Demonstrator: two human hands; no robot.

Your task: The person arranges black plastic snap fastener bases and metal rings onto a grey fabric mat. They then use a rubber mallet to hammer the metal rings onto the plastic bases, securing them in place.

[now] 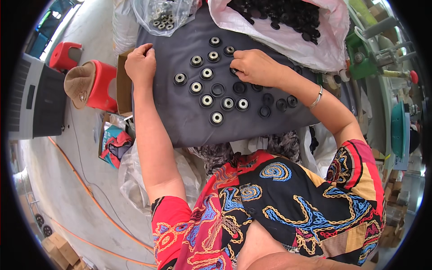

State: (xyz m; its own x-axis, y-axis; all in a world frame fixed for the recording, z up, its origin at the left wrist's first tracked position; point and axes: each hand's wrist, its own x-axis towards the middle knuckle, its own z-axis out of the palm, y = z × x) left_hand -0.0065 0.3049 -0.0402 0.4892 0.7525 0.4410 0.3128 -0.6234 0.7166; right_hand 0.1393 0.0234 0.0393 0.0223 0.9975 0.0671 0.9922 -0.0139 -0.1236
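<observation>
At the worktop's centre [175,123], right hand [258,66] bunches fingers over a black ring [233,71], grip unclear. Left hand [141,64] curls at left edge, can't tell if holding. Best keep bearings [207,74] square.

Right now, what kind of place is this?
Probably a small workshop: there are metal bearings on the table, a big sack of black parts, and a green machine.
</observation>
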